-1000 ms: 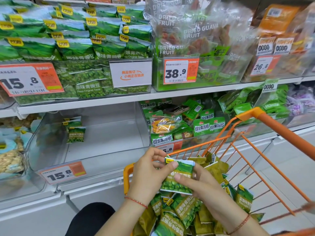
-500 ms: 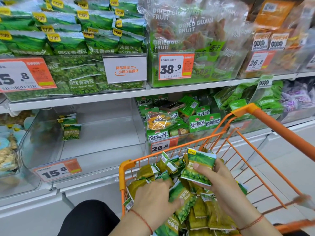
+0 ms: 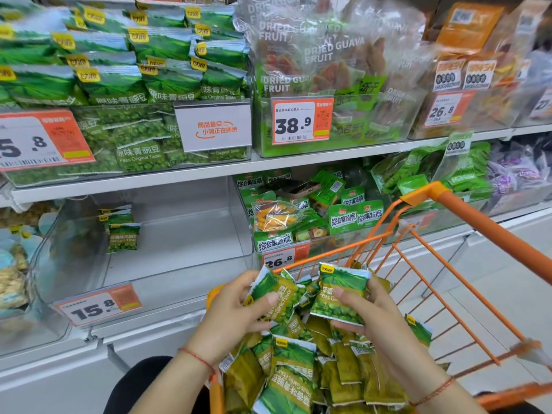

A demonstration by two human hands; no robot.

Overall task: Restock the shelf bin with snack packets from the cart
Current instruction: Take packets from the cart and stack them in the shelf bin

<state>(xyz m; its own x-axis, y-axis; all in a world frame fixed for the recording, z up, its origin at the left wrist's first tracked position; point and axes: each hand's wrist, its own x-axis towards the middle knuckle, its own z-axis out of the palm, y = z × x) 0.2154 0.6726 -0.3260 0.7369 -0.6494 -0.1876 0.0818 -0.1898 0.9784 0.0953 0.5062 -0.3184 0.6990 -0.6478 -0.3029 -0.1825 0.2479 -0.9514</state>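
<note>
Shelf bin [image 3: 179, 264] mostly bare; few packets [image 3: 122, 234] back-left.

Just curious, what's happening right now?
Left hand and right hand each grip a pea packet over the cart. Shelf bin nearly bare. Path clear.

Head view, single camera, facing forward and down.

Worn on my head, it looks over my left hand [image 3: 236, 309] and right hand [image 3: 376, 315], both close at bottom centre above the orange cart [image 3: 466, 204]. Beyond, near and slightly leftward, stand the shelves [image 3: 185, 174] and the clear bin [image 3: 179, 240]. Wide lens bends the edges.
</note>
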